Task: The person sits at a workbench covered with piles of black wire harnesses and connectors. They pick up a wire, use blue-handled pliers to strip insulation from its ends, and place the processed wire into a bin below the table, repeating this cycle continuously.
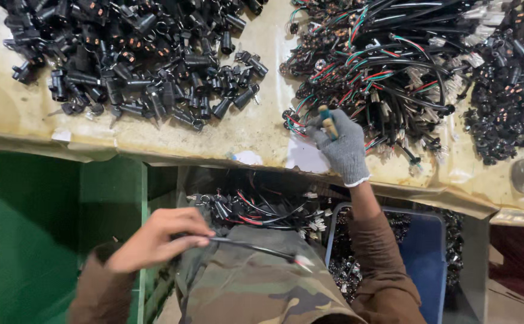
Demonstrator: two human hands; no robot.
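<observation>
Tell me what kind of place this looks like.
Probably a small assembly workshop for wiring parts. The worn bench carries a heap of black plastic connectors and bundles of coloured wire harnesses. The gloved right hand grips a tool; the bare left hand holds one cable.

Black cable [251, 246] level over lap; wooden-handled tool [328, 124] upright, tip hidden.

A long bench [256, 141] runs across the upper part of the view, its top covered in a yellowed, stained and wrinkled plastic sheet. Its front edge is worn and uneven, with white scraps stuck along it. Below on the left stands a green cabinet [45, 228] with flat painted panels. Lower right sits a blue plastic crate [427, 258]. The light is even and bright on the benchtop, dimmer underneath.
</observation>
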